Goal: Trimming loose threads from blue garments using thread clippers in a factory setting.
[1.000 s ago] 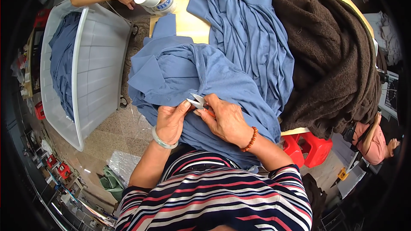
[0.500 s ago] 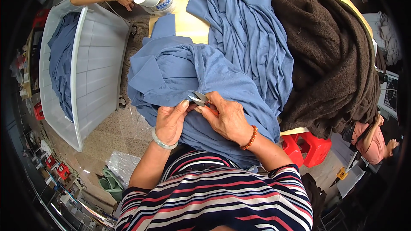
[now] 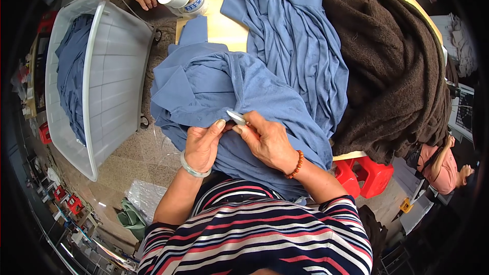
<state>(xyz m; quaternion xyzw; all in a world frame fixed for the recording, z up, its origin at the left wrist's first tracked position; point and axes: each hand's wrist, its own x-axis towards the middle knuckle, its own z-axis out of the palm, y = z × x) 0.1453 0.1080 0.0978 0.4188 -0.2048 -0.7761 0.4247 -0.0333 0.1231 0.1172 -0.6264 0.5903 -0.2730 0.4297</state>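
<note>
Near blue garment (image 3: 260, 97) draped over edge of table (image 3: 219, 0); left hand (image 3: 201, 147) on it, thumb and fingers pinching its cloth, pinched part mostly hidden; right hand (image 3: 269, 145) curled round small snips (image 3: 236, 117), blades together, over same garment; second blue garment (image 3: 295, 40) just beyond it, to right; brown fleece (image 3: 392, 71) farther right; white bin (image 3: 117, 66) to its left.
</note>
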